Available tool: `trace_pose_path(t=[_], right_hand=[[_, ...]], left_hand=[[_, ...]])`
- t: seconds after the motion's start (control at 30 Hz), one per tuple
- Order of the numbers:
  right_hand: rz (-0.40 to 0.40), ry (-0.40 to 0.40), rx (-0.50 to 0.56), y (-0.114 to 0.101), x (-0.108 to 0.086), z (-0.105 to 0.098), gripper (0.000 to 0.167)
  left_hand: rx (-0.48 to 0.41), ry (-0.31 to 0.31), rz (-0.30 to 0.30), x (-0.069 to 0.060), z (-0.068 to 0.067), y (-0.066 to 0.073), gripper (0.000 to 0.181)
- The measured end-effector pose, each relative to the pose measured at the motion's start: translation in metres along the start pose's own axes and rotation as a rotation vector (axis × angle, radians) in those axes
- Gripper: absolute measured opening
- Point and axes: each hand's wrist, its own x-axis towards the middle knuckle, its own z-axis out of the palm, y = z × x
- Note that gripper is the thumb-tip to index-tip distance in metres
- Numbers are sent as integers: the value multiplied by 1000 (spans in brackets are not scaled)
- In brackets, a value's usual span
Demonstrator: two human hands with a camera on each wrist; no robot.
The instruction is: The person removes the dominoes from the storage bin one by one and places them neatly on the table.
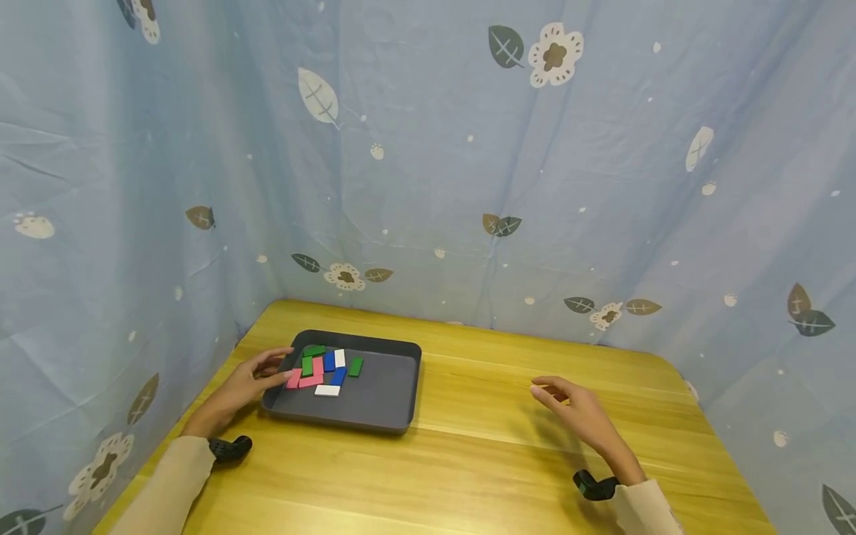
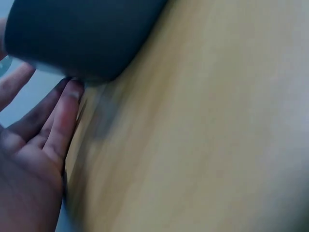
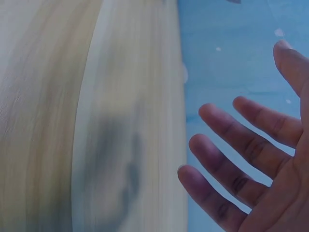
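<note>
A dark grey tray lies on the left part of the table and holds several small flat blocks. They are pink, green, blue and white, mostly bunched at its left side. My left hand grips the tray's left edge, thumb reaching over the rim. In the left wrist view, fingers touch the lower side of the dark tray wall. My right hand hovers over the table's right part, holding nothing. Its fingers are spread and slightly bent in the right wrist view.
The yellow wood-grain table has rounded far corners. A blue curtain with flowers and leaves surrounds it at the back and both sides. Black wrist devices sit on the left wrist and the right wrist.
</note>
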Motion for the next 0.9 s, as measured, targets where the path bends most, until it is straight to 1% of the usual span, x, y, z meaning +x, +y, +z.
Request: trace_pose_path(t=[0.1, 0.23, 0.37, 0.57, 0.7, 0.9], right_hand=[[-21, -12, 16, -2, 5, 6, 45], [-38, -33, 43, -8, 12, 13, 44], [-74, -66, 64, -17, 25, 21, 44], [-126, -124, 106, -36, 48, 37, 44], [-155, -134, 102, -48, 63, 48, 43], [-214, -157, 85, -70, 82, 61, 41]], left_hand=[[-42, -54, 11, 0, -4, -4, 72], [-68, -99, 32, 1, -8, -8, 69], [-67, -123, 47, 2, -12, -12, 69], [-76, -156, 18, 2, -18, -15, 72], [-85, -179, 23, 2, -20, -16, 73], [-93, -191, 31, 5, -20, -15, 74]])
